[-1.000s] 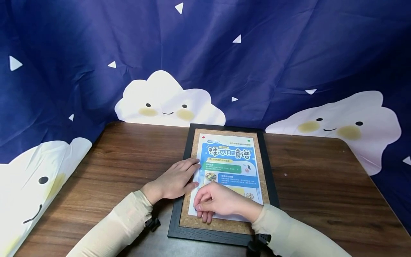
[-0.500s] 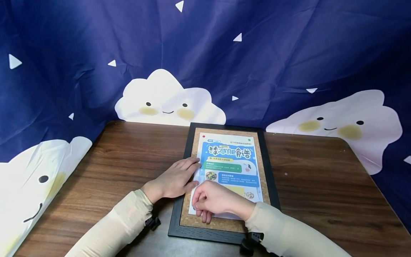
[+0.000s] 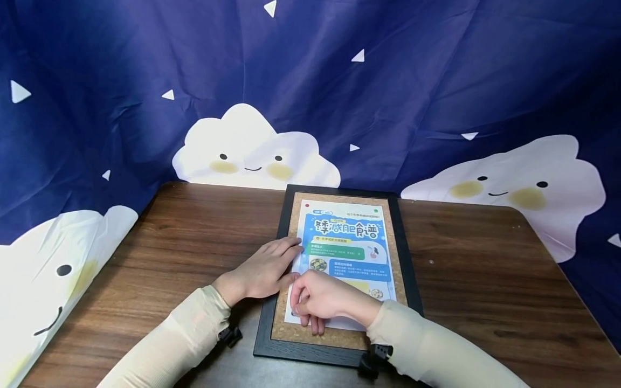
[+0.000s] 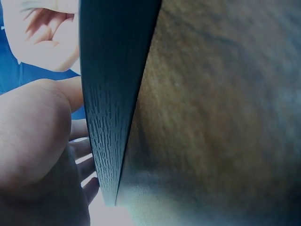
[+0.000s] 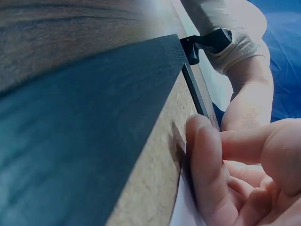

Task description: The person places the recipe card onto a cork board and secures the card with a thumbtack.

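Note:
A printed poster [image 3: 351,229] lies on a cork board [image 3: 335,337] with a black frame [image 3: 412,285]. A red push pin [image 3: 307,205] and a green push pin [image 3: 375,210] sit at its top corners. At the lower left corner my right hand [image 3: 322,296] pinches a small blue push pin [image 3: 294,313] against the paper, mostly hidden by the fingertips. My left hand [image 3: 264,269] lies spread across the frame's left side, its fingertips resting on the poster's left edge. In the right wrist view, thumb and index fingertips [image 5: 200,123] meet close over the cork.
The board lies on a dark brown wooden table [image 3: 475,269], its far end reaching the table's back edge. Behind hangs a blue curtain [image 3: 378,97] with white smiling clouds. Each wrist carries a small black camera [image 3: 375,360] near the table.
My right wrist and forearm have shifted slightly left and up, while the pinching fingers stay at the poster's lower left corner. The left hand has stayed in place.

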